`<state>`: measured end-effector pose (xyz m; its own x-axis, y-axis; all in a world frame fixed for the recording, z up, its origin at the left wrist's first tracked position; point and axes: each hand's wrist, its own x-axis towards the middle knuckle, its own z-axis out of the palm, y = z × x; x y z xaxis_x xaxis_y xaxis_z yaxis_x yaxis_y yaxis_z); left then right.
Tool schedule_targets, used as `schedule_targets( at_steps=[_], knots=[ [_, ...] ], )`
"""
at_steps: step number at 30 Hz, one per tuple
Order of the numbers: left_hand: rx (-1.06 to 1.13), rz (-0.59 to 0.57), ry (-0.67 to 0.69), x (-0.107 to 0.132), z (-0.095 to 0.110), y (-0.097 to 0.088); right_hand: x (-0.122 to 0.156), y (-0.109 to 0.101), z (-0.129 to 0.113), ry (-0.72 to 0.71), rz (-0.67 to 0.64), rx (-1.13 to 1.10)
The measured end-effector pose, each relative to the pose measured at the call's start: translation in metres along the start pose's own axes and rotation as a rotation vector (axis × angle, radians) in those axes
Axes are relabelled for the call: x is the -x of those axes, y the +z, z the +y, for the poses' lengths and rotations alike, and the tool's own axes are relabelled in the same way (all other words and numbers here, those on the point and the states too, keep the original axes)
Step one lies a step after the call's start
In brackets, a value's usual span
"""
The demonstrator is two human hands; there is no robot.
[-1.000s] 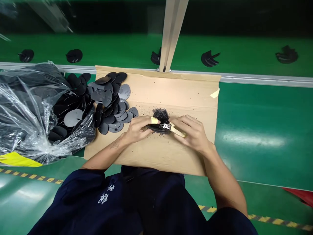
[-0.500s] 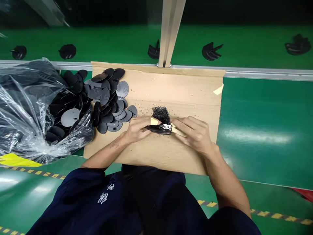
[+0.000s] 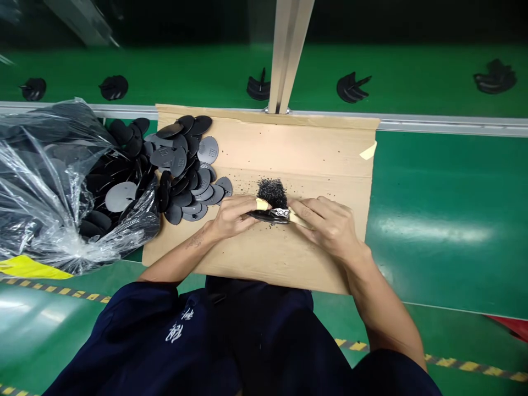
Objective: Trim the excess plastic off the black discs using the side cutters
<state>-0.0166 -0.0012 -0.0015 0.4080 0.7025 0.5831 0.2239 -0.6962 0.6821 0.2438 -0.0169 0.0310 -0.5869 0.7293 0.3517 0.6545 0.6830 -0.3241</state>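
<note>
Between the thumb and fingers of my left hand (image 3: 235,215) is a black plastic disc (image 3: 264,216), seen nearly edge-on. Yellowish tape wraps one of these fingers. My right hand (image 3: 330,223) is closed around the pale yellow handles of a pair of nippers (image 3: 281,212). Their metal jaws meet the disc's right-hand part; whether the blades are closed is too small to tell. Just beyond the disc lies a heap of small black clippings (image 3: 272,191) on a cardboard sheet (image 3: 264,256).
Loose black discs (image 3: 181,165) are piled on the cardboard's left side. A clear plastic bag (image 3: 45,187) of more discs lies farther left. Behind the cardboard, a metal post (image 3: 291,55) rises from a rail. Black parts (image 3: 353,88) sit beyond it on the green surface.
The disc and nippers have tilted slightly, and the disc looks thinner from here. Both hands keep nearly the same place and grip.
</note>
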Motion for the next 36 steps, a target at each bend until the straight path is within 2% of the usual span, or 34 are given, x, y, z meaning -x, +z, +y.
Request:
schedule_targets(
  at_steps=[8, 12, 15, 18, 22, 24, 26, 29, 31, 32, 33, 35, 36],
  knots=[
    [-0.046, -0.039, 0.070, -0.003, 0.001, -0.003, -0.002, 0.010, 0.001, 0.036, 0.065, -0.420],
    [-0.075, -0.036, 0.104, -0.003, 0.001, -0.004, -0.002, 0.009, 0.005, 0.058, 0.071, -0.272],
    [-0.128, -0.088, 0.089, -0.004, 0.004, -0.003, -0.002, 0.006, 0.006, 0.053, 0.041, -0.112],
    [-0.123, -0.114, 0.026, -0.005, 0.009, -0.001, -0.003, 0.002, 0.005, 0.051, 0.019, -0.117],
    [0.011, -0.003, -0.251, -0.006, 0.010, 0.000, -0.006, -0.001, 0.011, 0.107, 0.049, -0.210],
    [0.048, 0.082, -0.371, -0.014, 0.000, -0.005, -0.005, 0.000, 0.020, 0.152, 0.106, -0.175],
    [0.025, 0.185, -0.433, -0.031, -0.021, -0.018, -0.004, 0.003, 0.032, 0.188, 0.119, -0.113],
    [-0.088, 0.343, -0.501, -0.075, -0.063, -0.054, -0.001, 0.010, 0.048, 0.223, 0.106, 0.009],
    [-0.194, 0.399, -0.505, -0.109, -0.092, -0.082, 0.000, 0.013, 0.052, 0.240, 0.095, 0.072],
    [-0.282, 0.379, -0.494, -0.126, -0.104, -0.096, 0.001, 0.014, 0.053, 0.244, 0.087, 0.094],
    [-0.411, 0.309, -0.512, -0.140, -0.115, -0.108, 0.001, 0.015, 0.053, 0.247, 0.079, 0.112],
    [-0.657, 0.075, -0.605, -0.161, -0.130, -0.127, 0.002, 0.015, 0.053, 0.263, 0.067, 0.142],
    [-0.723, -0.003, -0.639, -0.167, -0.136, -0.133, 0.003, 0.014, 0.053, 0.274, 0.066, 0.155]
  ],
)
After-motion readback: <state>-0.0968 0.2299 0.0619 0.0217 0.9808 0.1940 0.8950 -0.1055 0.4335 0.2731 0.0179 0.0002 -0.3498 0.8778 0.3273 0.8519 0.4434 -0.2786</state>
